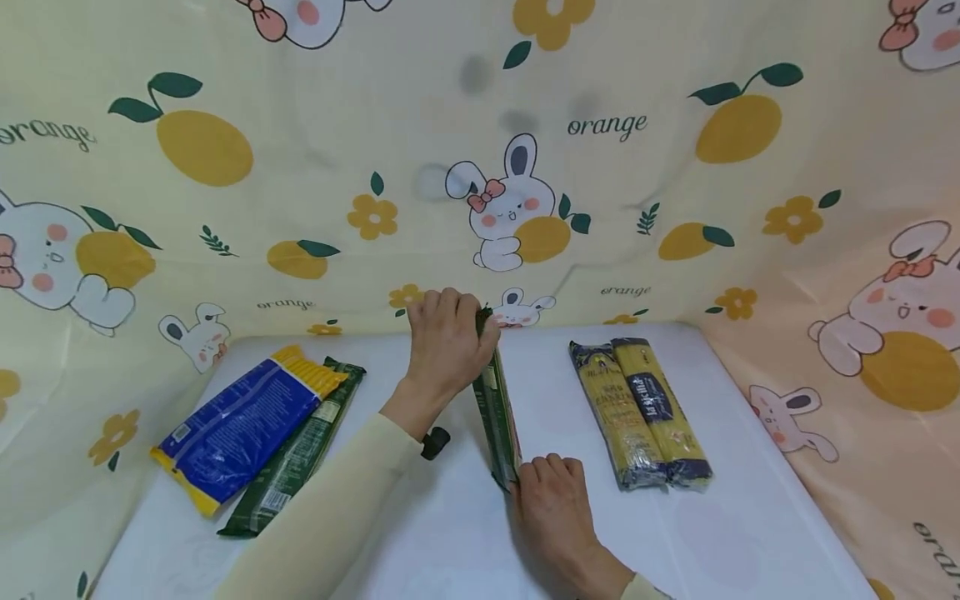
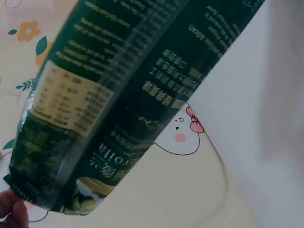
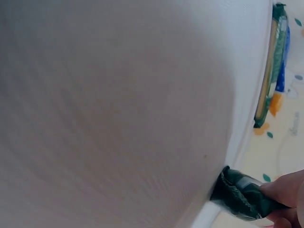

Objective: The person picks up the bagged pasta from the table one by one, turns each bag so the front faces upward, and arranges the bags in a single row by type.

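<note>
From where I stand, the green pasta packet (image 1: pixel 497 417) is between the person's two hands over the middle of the white table (image 1: pixel 420 533), with the blue-and-yellow packet (image 1: pixel 243 429) lying on a second green packet (image 1: pixel 288 479) to its left and the two yellow packets (image 1: pixel 651 417) side by side to its right. The left hand (image 1: pixel 448 342) has its fingers clamped on the far end, and the right hand (image 1: pixel 558 512) pinches the near end, thumb against fingers. I'd judge the packet light and fairly stiff along its length, as dry pasta would be, but brittle if bent, in a shiny film that may slide under the fingertips. The ends give a good pinch, though a palm beneath the middle would probably spare the strands. Its long axis runs from near to far, the far end leaning a little left; it looks turned on its narrow edge, one broad printed face towards the left. Whether its lower edge touches the table, I cannot tell.
</note>
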Demonstrator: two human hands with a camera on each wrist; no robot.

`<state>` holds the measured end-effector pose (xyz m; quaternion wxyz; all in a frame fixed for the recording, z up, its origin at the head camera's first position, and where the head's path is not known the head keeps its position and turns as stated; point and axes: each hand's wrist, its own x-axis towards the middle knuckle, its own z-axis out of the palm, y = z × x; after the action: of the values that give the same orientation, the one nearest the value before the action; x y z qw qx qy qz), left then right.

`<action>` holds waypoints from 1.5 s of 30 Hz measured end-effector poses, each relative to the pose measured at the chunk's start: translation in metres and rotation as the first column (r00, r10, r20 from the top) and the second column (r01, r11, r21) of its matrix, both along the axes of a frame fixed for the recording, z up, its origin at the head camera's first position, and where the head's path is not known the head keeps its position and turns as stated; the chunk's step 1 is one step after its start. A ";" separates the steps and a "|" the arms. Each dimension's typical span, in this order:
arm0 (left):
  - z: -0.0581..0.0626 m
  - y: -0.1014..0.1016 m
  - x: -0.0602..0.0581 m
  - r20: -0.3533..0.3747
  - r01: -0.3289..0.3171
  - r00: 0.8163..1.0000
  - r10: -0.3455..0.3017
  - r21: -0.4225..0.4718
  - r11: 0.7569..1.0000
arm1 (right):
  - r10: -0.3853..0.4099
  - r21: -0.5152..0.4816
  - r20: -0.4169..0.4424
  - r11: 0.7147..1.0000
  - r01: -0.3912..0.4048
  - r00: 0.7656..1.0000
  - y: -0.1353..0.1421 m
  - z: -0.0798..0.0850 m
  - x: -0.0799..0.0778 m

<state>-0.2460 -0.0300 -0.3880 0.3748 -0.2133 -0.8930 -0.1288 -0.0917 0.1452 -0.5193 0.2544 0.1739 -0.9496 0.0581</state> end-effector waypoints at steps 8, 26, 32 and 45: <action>0.012 -0.005 -0.010 0.139 -0.133 0.978 0.158 -0.174 0.976 | 0.079 0.050 -0.095 0.996 -0.074 0.992 -0.012 0.003 -0.005; -0.006 -0.078 -0.032 0.396 0.189 0.886 -0.241 0.167 0.968 | 0.004 0.104 0.138 0.994 -0.019 0.990 -0.006 0.011 -0.051; -0.020 -0.081 -0.034 0.357 0.206 0.899 -0.254 0.168 0.964 | 0.032 0.090 0.215 0.995 -0.052 0.976 -0.016 0.009 -0.051; -0.036 -0.083 -0.022 0.429 0.066 0.892 -0.142 0.188 0.980 | 0.108 0.234 0.146 0.962 -0.140 0.983 -0.019 0.003 -0.041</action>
<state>-0.2676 -0.1135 -0.4240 0.1724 -0.1939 -0.9276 -0.2687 -0.1329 0.1261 -0.5164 0.1636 0.2586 -0.9515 -0.0313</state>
